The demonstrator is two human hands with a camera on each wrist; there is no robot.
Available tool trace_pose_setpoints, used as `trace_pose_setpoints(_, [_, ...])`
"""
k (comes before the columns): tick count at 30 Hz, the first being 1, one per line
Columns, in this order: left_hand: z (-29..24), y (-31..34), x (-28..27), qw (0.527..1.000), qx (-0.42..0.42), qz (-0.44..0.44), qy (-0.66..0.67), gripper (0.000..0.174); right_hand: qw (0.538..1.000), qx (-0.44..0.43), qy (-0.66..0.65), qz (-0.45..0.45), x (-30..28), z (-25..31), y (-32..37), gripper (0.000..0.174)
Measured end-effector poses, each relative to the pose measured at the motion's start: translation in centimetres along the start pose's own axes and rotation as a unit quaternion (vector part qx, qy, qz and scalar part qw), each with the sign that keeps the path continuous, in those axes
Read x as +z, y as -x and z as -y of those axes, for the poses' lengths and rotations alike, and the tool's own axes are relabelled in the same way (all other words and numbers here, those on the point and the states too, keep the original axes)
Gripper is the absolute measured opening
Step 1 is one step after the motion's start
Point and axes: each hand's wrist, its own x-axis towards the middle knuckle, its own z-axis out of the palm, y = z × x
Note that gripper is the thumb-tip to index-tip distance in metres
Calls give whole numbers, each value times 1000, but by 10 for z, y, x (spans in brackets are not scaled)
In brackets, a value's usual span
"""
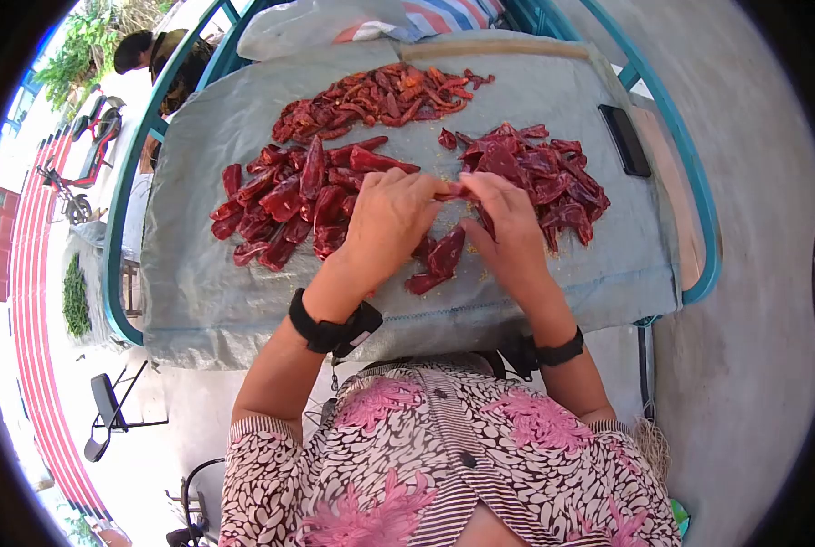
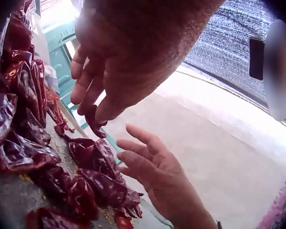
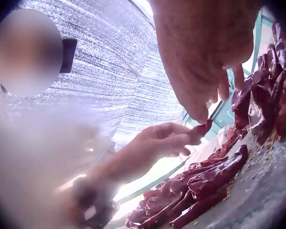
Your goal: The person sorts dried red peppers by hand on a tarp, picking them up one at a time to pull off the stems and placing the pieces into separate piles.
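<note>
My left hand (image 1: 394, 214) pinches a dried red chili pepper (image 2: 94, 123) between thumb and fingertips, above the cloth. Close to the pepper's free end is my right hand (image 1: 508, 219); in the left wrist view its fingers are loosely extended, a small gap from the pepper. Left of the hands lies a heap of plump dried chilies (image 1: 280, 196). A second heap of flatter, dark red chilies (image 1: 562, 182) lies to the right. Below the hands are a few chilies (image 1: 442, 260), partly covered by the left hand.
A grey cloth (image 1: 216, 310) covers the table, edged by a teal metal frame (image 1: 676, 118). Toward the back is a pile of smaller orange-red chili pieces (image 1: 380, 98). A black phone (image 1: 624, 139) lies at right. Pale seeds are scattered between the heaps. Another person (image 1: 175, 68) is beyond the frame.
</note>
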Motion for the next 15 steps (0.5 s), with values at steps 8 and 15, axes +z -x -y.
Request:
trace_pose_setpoints(8, [-10, 33, 9, 1000, -14, 14, 19, 41, 993, 10, 112, -37, -19, -17, -2, 38])
trace_pose_setpoints(15, [-13, 51, 37, 997, -26, 73, -3, 43, 995, 27, 93, -19, -24, -20, 13, 42])
